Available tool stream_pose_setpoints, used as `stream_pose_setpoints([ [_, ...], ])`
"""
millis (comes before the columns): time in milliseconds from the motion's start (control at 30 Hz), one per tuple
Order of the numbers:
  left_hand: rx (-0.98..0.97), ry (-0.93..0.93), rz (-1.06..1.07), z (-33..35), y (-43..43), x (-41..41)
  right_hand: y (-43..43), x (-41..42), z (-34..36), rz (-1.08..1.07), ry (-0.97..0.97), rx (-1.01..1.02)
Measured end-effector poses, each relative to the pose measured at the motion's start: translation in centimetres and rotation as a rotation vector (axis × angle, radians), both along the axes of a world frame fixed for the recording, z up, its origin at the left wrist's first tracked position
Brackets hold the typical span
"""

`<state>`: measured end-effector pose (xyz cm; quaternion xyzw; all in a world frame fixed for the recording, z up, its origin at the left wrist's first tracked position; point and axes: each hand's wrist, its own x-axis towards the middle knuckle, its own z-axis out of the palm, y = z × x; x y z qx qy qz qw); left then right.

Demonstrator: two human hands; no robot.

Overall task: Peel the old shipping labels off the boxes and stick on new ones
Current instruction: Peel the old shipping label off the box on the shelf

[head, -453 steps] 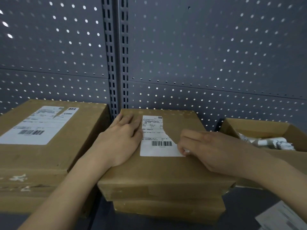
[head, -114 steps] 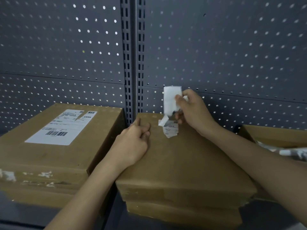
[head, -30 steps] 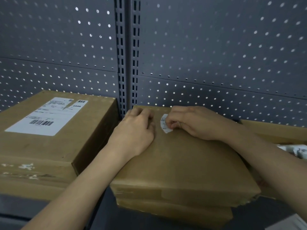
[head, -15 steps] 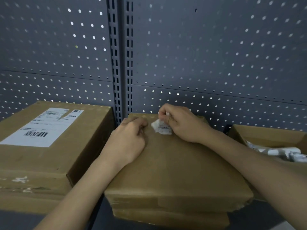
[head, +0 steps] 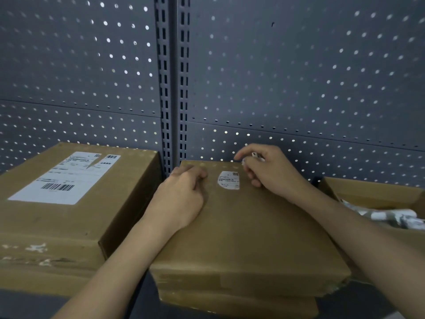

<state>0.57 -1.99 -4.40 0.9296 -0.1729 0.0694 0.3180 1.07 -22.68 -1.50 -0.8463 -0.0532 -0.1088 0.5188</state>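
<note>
My left hand [head: 181, 199] rests with curled fingers, holding nothing, near the back left edge of the flat brown cardboard box [head: 241, 238]. 1 torn white label piece [head: 228, 180] sticks just beside it, with bare cardboard toward me. My right hand [head: 271, 173] pinches a small white paper scrap [head: 255, 155] over the back edge, mostly hidden by my fingers.
</note>
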Motion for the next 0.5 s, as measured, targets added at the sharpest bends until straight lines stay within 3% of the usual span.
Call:
stream_pose_setpoints([
  [200,0.008,0.021,0.011,-0.1,0.0,0.0,0.3,-0.5,0.9,0.004,0.115,0.054],
  [267,0.009,0.024,0.012,0.0,0.0,0.0,0.1,-0.8,0.9,0.007,0.071,-0.095],
  [367,0.01,0.02,0.011,0.0,0.0,0.0,0.2,-0.8,0.3,0.001,-0.073,-0.479],
  [500,-0.005,0.013,0.009,0.0,0.0,0.0,1.2,-0.9,0.2,0.064,-0.082,-0.639],
])
